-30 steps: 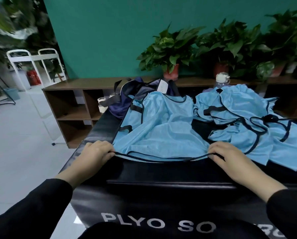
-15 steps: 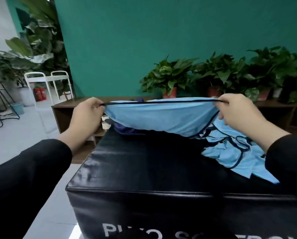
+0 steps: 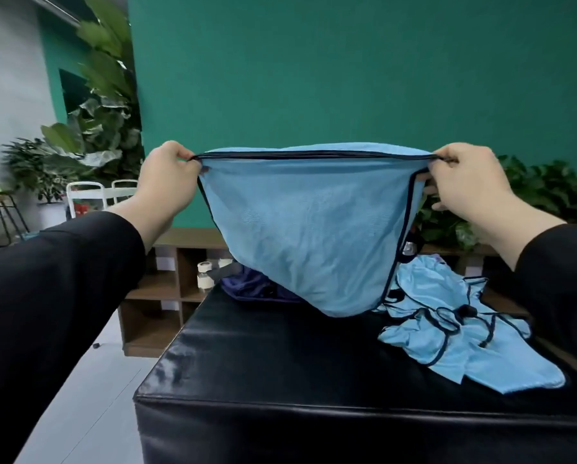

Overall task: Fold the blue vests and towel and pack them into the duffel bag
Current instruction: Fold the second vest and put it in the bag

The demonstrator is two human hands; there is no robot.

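I am pinching the blue vest (image 3: 300, 236) by its dark hem, left hand (image 3: 166, 182) and right hand (image 3: 464, 185) curled tight, the cloth hanging between my fingers above the black box (image 3: 280, 380).

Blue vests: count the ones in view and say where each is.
2, possibly more. One vest hangs in the air, its dark-trimmed edge gripped by the left hand and right hand. A crumpled heap on the black box may hold more than one.
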